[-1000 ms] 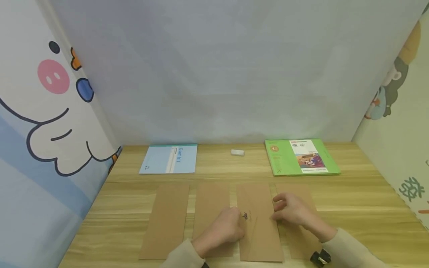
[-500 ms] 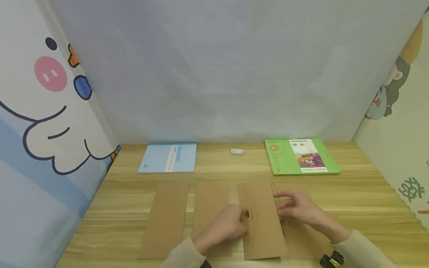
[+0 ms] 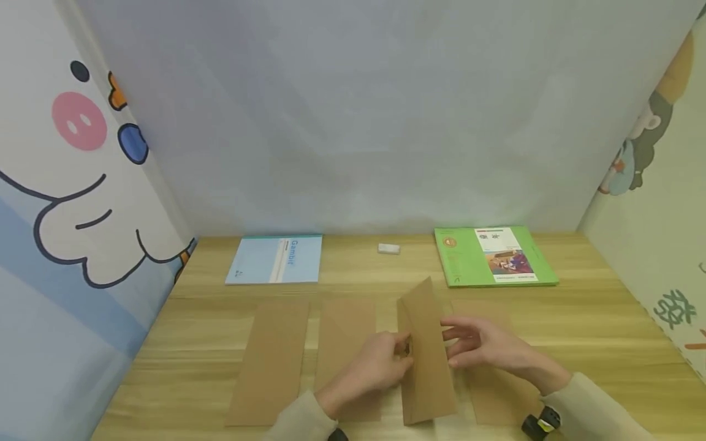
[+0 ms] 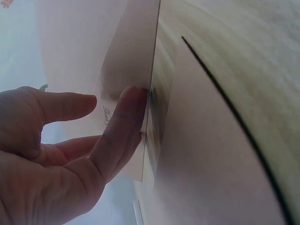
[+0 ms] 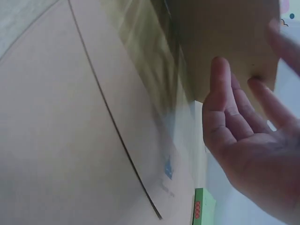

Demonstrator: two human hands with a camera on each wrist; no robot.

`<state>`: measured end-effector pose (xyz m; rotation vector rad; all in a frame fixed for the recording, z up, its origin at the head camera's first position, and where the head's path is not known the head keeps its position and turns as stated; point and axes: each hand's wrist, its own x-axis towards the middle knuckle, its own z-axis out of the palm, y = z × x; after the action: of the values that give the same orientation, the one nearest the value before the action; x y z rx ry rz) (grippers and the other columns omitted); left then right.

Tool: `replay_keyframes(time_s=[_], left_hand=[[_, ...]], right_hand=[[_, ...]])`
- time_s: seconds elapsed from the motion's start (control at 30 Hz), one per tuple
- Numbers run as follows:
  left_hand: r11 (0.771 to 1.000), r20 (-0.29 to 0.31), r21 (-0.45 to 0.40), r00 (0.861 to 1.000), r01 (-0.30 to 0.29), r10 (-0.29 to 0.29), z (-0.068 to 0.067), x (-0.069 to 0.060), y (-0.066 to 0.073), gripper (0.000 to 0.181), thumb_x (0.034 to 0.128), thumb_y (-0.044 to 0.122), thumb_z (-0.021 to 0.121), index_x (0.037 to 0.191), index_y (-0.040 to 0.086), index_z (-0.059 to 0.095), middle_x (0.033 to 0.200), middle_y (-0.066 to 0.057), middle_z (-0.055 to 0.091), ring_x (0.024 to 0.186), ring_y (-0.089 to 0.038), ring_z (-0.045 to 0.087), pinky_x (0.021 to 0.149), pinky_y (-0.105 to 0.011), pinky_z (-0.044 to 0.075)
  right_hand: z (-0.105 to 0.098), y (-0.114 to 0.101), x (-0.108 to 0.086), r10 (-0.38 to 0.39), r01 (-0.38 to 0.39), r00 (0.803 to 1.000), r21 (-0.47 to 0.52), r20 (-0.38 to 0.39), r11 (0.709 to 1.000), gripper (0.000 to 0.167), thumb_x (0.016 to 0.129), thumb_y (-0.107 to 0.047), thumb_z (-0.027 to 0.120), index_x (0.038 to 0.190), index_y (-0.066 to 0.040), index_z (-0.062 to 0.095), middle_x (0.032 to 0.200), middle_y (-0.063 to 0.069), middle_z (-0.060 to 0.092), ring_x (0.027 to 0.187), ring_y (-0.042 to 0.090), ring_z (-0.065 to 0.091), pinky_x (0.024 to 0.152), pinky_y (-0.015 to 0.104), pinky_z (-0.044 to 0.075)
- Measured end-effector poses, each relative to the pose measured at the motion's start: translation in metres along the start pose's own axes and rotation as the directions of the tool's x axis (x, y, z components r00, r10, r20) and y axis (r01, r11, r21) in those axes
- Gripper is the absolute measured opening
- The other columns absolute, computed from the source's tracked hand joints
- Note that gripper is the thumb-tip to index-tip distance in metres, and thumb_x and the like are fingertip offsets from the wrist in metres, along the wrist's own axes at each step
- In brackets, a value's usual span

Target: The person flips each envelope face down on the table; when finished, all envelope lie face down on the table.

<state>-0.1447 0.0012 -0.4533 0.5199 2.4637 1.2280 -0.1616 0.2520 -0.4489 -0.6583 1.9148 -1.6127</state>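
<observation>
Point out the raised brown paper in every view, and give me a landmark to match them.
Head: the raised paper is right of centre, lower half.
Left wrist: the raised paper, upper, left of centre.
Right wrist: the raised paper, upper right.
Shared landmark: the wooden table, upper right in left wrist, upper middle in right wrist.

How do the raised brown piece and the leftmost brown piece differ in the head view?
The raised piece tilts up, while the leftmost piece lies flat. The raised piece sits between the left hand and right hand; the leftmost piece is touched by neither. Both are brown, long and narrow.
</observation>
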Motion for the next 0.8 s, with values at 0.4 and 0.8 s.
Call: replay_keyframes(time_s=[0.4, 0.8], left_hand=[[0.996, 0.009, -0.087, 1.000, -0.002, 0.002, -0.005, -0.003, -0.002, 0.053, 0.0933, 0.015, 0.061, 0.141, 0.001, 0.043, 0.115, -0.017, 0.062, 0.045, -0.011, 0.055, 0.038, -0.025, 0.044], [0.986, 0.013, -0.166, 1.000, -0.003, 0.005, -0.009, -0.002, -0.004, 0.054, 0.0942, 0.019, 0.061, 0.142, 0.000, 0.042, 0.114, -0.015, 0.062, 0.054, -0.015, 0.061, 0.047, -0.025, 0.049]], right_hand=[[0.004, 0.003, 0.008, -0.013, 0.012, 1.000, 0.052, 0.026, 0.999, 0.075, 0.086, -0.001, 0.068, 0.141, 0.018, 0.019, 0.128, 0.033, 0.046, 0.101, 0.037, 0.060, 0.077, 0.039, 0.053], [0.015, 0.007, 0.018, -0.060, 0.060, 0.995, 0.011, 0.080, 0.998, 0.065, 0.087, 0.001, 0.065, 0.143, 0.006, 0.033, 0.137, 0.032, 0.034, 0.104, 0.041, 0.058, 0.079, 0.041, 0.052]])
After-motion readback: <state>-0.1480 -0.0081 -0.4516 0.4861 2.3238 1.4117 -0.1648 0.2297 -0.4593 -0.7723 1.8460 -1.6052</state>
